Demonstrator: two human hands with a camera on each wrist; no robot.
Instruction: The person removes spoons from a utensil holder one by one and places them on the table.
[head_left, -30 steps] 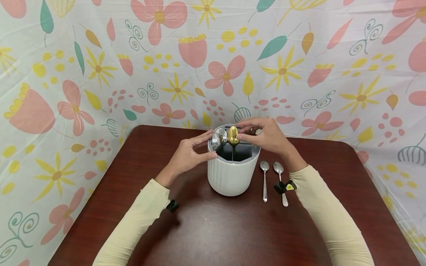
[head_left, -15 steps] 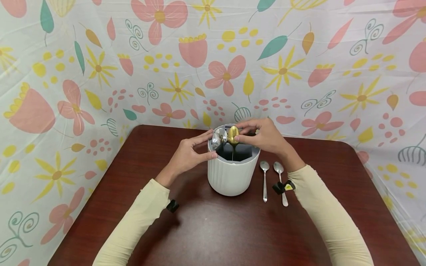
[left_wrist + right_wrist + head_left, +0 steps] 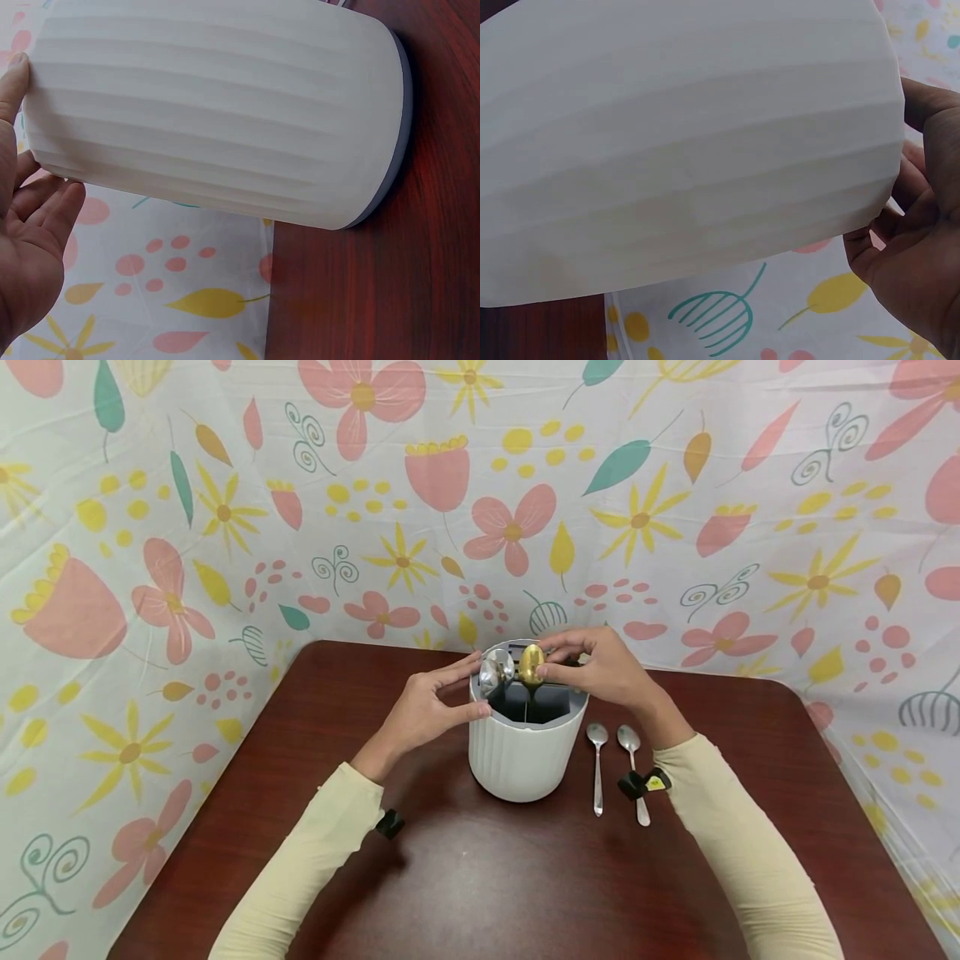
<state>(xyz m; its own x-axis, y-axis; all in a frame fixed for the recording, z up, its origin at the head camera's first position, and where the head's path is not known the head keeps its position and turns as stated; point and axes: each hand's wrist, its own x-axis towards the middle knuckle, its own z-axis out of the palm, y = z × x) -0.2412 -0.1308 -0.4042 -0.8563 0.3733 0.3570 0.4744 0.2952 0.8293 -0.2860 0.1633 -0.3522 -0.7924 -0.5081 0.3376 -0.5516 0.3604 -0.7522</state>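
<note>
Floral cloth (image 3: 495,460) backs brown table (image 3: 465,893) — right fingers (image 3: 561,674) pinch gold spoon (image 3: 531,662), left fingers (image 3: 454,672) apart.

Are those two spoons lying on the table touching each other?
Apart. The head view shows bare table between the left spoon and the right spoon, from bowls to handle ends.

Bright in the head view, with soft glare on the table (image 3: 465,870). Dimmer in both wrist views.
</note>
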